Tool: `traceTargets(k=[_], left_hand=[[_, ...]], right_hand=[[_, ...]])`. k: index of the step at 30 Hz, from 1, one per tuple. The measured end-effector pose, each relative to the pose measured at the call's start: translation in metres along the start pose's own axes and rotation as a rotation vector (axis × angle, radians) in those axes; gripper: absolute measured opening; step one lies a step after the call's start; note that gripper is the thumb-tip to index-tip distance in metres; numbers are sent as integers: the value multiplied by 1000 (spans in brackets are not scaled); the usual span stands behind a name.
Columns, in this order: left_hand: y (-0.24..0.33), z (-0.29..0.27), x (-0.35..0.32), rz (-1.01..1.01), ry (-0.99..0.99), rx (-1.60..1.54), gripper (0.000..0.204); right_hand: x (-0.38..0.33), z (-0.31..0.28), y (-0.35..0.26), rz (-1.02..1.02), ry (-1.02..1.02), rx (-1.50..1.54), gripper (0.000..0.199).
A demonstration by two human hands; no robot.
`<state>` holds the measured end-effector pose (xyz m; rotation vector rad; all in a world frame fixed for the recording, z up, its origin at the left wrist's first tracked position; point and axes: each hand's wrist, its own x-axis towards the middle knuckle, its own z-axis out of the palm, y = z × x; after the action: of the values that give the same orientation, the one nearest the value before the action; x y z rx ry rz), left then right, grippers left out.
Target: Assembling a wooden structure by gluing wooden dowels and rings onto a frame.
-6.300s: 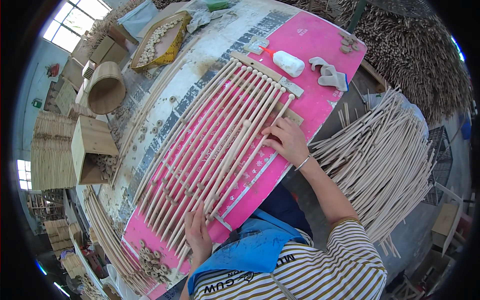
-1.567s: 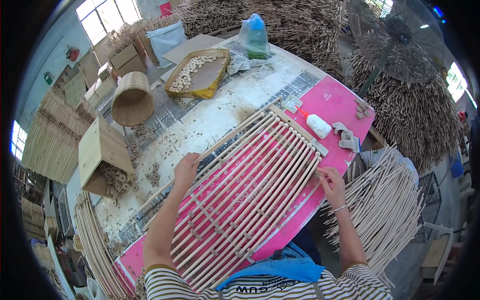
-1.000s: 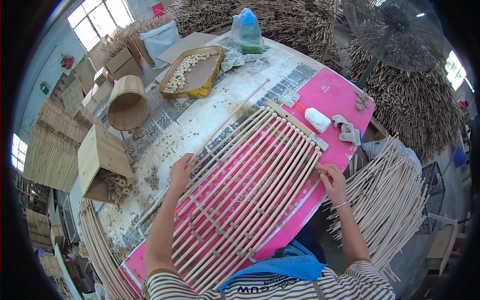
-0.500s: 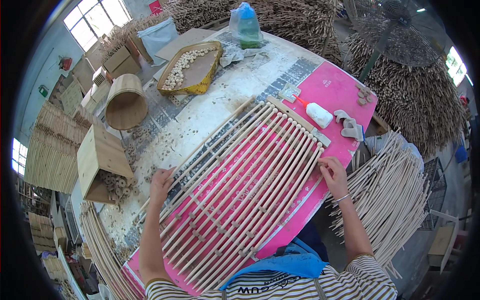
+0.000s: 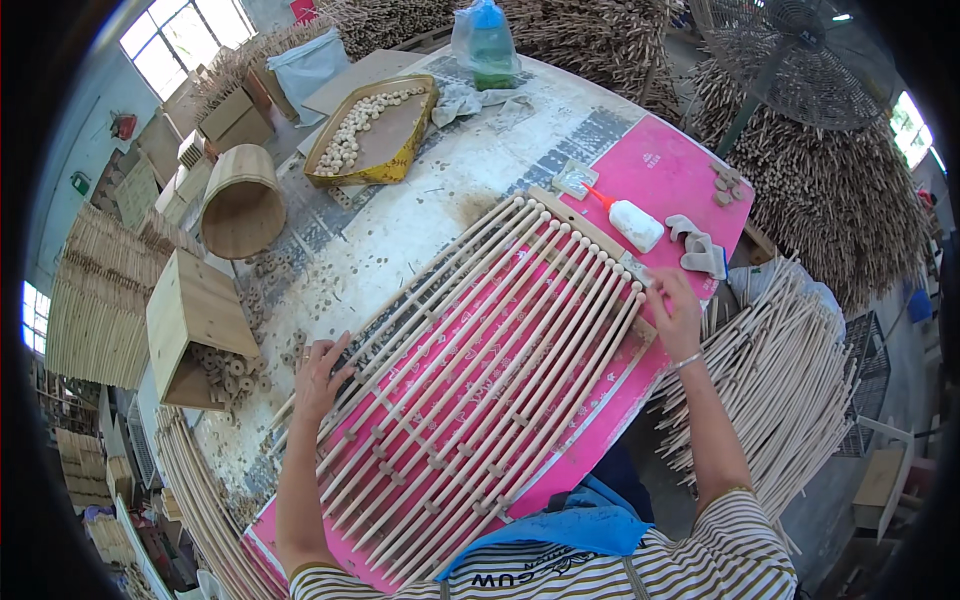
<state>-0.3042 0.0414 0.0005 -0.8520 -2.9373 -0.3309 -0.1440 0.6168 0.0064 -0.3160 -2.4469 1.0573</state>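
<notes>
Thin wooden rods (image 5: 480, 370) with round ball ends lie side by side in a slanted row, with small wooden discs (image 5: 437, 461) threaded along them. Against the far ball ends rests a flat wooden strip (image 5: 577, 221). My left hand (image 5: 318, 378) is at the row's left edge, fingers apart and touching the outer rod. At the row's upper right corner, the fingers of my right hand (image 5: 676, 312) are bent together on the strip's near end, beside the last ball ends. My fingers partly hide that end.
A white glue bottle (image 5: 637, 226) with a red nozzle and a grey glove (image 5: 697, 247) lie beyond the strip. Left are a wooden bucket (image 5: 243, 205), a box (image 5: 200, 325) spilling discs, and a yellow tray (image 5: 425, 108) of balls. Loose rods (image 5: 775, 400) are piled right.
The separate outer rod on the left now lies against the row. My left hand's fingers have loosened from it. My right hand has moved up from the rod ends onto the strip's end.
</notes>
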Motion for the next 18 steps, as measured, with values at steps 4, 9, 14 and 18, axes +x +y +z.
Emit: traceTargets(k=[4,9,14,18], left_hand=[[-2,10,0,21,34,-55,58],[6,34,4,-13,160,-95,53],[15,34,2,-88,177,-164,46],[17,38,9,-132,175,-256,40]], right_hand=[[52,3,25,-256,252,-336,46],[94,17,69,-145,155,-419,67],[104,28,73,60,36,-255,77],[112,29,88,27,34,-279,75]])
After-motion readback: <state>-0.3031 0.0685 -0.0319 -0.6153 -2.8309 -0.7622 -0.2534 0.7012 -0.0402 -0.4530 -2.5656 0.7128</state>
